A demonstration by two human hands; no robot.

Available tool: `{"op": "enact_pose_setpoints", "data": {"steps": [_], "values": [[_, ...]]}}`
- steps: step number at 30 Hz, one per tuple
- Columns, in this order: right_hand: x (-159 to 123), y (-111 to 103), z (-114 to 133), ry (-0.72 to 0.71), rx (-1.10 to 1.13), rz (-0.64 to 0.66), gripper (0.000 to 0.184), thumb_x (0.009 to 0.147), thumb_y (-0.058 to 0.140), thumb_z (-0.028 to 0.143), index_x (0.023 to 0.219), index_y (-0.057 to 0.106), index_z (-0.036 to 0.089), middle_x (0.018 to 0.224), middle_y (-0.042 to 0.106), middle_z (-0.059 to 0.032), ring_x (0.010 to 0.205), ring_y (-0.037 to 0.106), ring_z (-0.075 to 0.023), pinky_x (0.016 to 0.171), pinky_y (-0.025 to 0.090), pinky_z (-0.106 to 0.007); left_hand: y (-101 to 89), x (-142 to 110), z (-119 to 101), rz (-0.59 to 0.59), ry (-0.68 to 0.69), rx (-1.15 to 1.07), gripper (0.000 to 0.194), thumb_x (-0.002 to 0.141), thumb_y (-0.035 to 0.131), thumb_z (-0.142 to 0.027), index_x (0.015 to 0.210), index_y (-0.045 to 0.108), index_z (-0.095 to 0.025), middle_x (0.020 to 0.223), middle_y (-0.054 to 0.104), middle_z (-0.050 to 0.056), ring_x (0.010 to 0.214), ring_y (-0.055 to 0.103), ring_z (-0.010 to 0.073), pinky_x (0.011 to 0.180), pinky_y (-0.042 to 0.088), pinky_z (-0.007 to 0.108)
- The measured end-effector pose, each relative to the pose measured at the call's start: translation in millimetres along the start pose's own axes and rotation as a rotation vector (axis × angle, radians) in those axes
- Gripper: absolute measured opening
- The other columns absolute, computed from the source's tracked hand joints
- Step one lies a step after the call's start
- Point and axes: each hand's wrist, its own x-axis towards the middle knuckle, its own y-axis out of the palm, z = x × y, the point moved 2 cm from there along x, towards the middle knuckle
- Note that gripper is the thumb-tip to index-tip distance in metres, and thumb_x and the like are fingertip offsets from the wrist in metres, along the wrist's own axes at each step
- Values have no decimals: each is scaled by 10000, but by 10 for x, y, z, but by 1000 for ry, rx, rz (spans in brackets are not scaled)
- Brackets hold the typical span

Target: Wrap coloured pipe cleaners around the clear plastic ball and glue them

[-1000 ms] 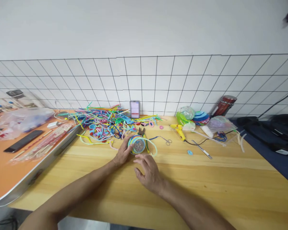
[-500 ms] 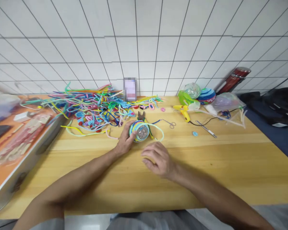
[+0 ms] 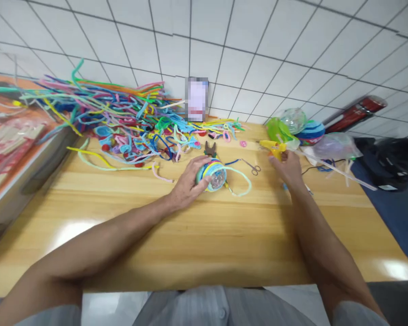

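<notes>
My left hand (image 3: 189, 183) is wrapped round a clear ball (image 3: 219, 179) banded with coloured pipe cleaners, resting on the wooden table. A loose pale-green pipe cleaner (image 3: 246, 179) loops out from the ball to the right. Over on the right, my right hand (image 3: 287, 167) is closed round the handle of a yellow glue gun (image 3: 272, 146), whose nozzle points left. Just behind the ball lie pliers (image 3: 210, 148), their handles mostly hidden by it. Small scissors (image 3: 253, 168) lie between the two hands.
A big heap of pipe cleaners (image 3: 122, 117) spreads along the back left. A phone (image 3: 197, 98) leans on the tiled wall. At the back right are a striped ball (image 3: 311, 132), another clear ball (image 3: 293, 119), a plastic bag (image 3: 338, 146) and a red flask (image 3: 363, 111).
My right hand has moved from beside the ball to the right and closed on the glue gun. My left hand still holds the ball. The camera view has tilted down.
</notes>
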Motion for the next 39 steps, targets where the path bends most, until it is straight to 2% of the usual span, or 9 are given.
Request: {"op": "enact_pose_setpoints", "data": {"steps": [4, 7, 12, 15, 17, 20, 24, 31, 39], "values": [[148, 65, 155, 40, -104, 90, 272, 847, 777, 468, 842, 686, 212, 915, 754, -124, 925, 696, -323, 887, 561, -476, -22, 7, -10, 27, 6, -6, 531, 1156, 546, -477, 1625, 482, -235, 1637, 581, 182, 1589, 525, 309, 1341, 458, 562], [68, -5, 291, 2, -28, 87, 289, 891, 739, 492, 829, 699, 212, 900, 769, -118, 907, 706, -312, 852, 573, -460, -26, 4, -2, 19, 23, -4, 547, 1143, 571, -469, 1628, 472, -236, 1630, 575, 187, 1577, 532, 320, 1328, 471, 568], [-570, -365, 569, -265, 530, 195, 310, 929, 781, 547, 985, 795, 243, 1096, 834, -96, 823, 751, -247, 752, 619, -398, -17, 13, 5, 26, 61, -14, 628, 1098, 646, -461, 1645, 434, -236, 1602, 575, 193, 1545, 553, 333, 1311, 490, 568], [-1026, -569, 725, -378, 689, 313, 275, 939, 843, 527, 1030, 796, 272, 959, 822, -49, 734, 739, -231, 672, 613, -375, -13, 18, 11, 32, 58, -19, 671, 1075, 670, -480, 1653, 422, -247, 1605, 572, 189, 1545, 549, 345, 1313, 485, 579], [-1247, -618, 813, -477, 659, 403, 215, 956, 855, 466, 1044, 794, 278, 863, 787, -15, 702, 725, -209, 656, 608, -346, -9, 16, 18, 32, 46, -20, 692, 1066, 680, -492, 1658, 415, -252, 1612, 566, 189, 1549, 543, 350, 1316, 480, 586], [-1412, -576, 900, -604, 526, 491, 146, 1010, 801, 384, 1110, 800, 278, 925, 807, -11, 690, 715, -177, 611, 581, -298, 0, 11, 25, 31, 30, -26, 715, 1059, 686, -516, 1659, 413, -241, 1619, 555, 198, 1555, 535, 354, 1325, 472, 591], [-1429, -490, 951, -709, 359, 476, 188, 1023, 770, 335, 1203, 785, 283, 1022, 842, -16, 715, 742, -174, 594, 572, -281, 2, 16, 21, 37, 11, -40, 715, 1058, 681, -520, 1661, 413, -245, 1623, 558, 197, 1558, 534, 359, 1333, 466, 601], [-1385, -448, 956, -738, 266, 381, 166, 1033, 738, 332, 1189, 757, 278, 943, 823, -2, 670, 722, -184, 586, 576, -299, -22, 36, -6, 65, 3, -61, 716, 1058, 678, -493, 1674, 412, -244, 1647, 554, 195, 1583, 519, 364, 1356, 443, 595], [-1427, -373, 971, -733, 279, 404, 156, 1038, 732, 333, 1177, 739, 262, 873, 799, 10, 640, 706, -165, 530, 542, -263, -3, 37, -1, 73, 9, -46, 746, 1047, 697, -500, 1678, 401, -234, 1651, 549, 204, 1583, 518, 370, 1348, 451, 598]]}}
